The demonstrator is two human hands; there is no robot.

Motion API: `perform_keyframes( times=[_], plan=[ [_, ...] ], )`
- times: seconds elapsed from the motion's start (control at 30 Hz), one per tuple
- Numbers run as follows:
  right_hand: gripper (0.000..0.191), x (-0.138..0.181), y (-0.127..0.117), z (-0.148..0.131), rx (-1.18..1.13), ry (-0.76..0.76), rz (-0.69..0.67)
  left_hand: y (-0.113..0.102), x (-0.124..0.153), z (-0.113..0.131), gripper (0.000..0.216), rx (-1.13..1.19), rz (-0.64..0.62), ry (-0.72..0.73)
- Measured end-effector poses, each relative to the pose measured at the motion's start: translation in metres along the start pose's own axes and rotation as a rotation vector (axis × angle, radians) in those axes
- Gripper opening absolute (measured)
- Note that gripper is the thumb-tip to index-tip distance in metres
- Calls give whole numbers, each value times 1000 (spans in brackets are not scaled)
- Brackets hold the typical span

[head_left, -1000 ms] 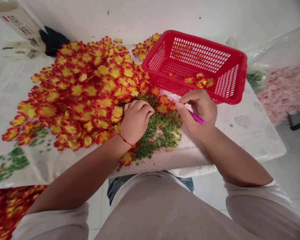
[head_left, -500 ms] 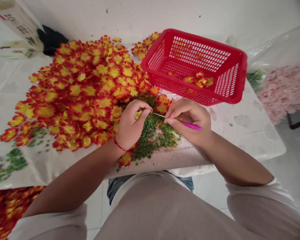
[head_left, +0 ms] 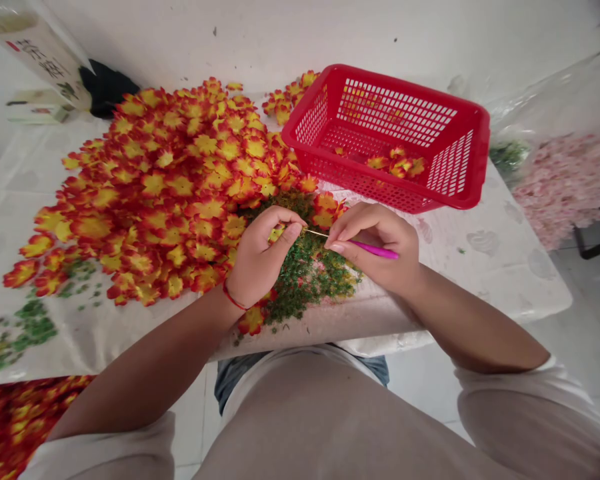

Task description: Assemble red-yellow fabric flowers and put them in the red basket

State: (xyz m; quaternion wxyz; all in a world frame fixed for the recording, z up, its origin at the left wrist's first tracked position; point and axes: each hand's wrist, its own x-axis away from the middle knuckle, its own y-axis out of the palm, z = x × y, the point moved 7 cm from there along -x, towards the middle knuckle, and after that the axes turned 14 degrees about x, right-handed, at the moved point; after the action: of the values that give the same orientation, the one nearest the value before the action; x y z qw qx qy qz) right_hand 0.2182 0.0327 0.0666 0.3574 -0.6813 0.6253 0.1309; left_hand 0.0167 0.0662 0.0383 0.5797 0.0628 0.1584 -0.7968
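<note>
My right hand (head_left: 377, 243) is closed around a thin metal needle tool with a magenta handle (head_left: 377, 251). Its shaft points left, to the fingertips of my left hand (head_left: 267, 250). There thumb and forefinger are pinched together at the needle's tip; whatever small piece they hold is too small to make out. Below both hands lies a heap of tiny green plastic pieces (head_left: 300, 283), some yellowish. Left of my left hand spreads a big pile of red-and-yellow artificial flower petals (head_left: 180, 187). A few petal pieces (head_left: 325, 210) lie just beyond the fingertips.
Behind my right hand a red plastic basket (head_left: 385, 180) holds several petal pieces. Small green bits (head_left: 33, 320) are scattered at the table's left. Pink flowers (head_left: 565, 180) in clear plastic stand off the right edge. More red-yellow petals (head_left: 20, 420) lie below the table's left front.
Both hands keep almost the same pose; the needle tool has shifted very slightly left toward my left fingertips. The whole view has tilted a little.
</note>
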Motion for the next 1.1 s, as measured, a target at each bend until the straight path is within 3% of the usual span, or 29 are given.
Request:
perform_keyframes(
  times=[0.33, 0.47, 0.67, 0.77, 0.93, 1.1],
  plan=[
    [16, -1, 2, 0, 33, 36, -86, 8, 3, 11, 18, -177, -93, 189],
    [40, 0, 4, 4, 36, 126, -85, 13, 7, 15, 13, -318, -156, 290],
    [34, 13, 27, 18, -220, 340, -189, 11, 5, 7, 25, -405, -162, 288],
    [30, 14, 20, 24, -270, 387, -50, 8, 1, 3, 26, -420, -157, 236],
    [33, 8, -16, 33, -101, 363, 284, 12, -2, 3, 23, -461, -236, 235],
    [31, 2, -33, 42, -13, 330, 384, 25, -1, -1, 33, -550, -331, 228]
  ],
)
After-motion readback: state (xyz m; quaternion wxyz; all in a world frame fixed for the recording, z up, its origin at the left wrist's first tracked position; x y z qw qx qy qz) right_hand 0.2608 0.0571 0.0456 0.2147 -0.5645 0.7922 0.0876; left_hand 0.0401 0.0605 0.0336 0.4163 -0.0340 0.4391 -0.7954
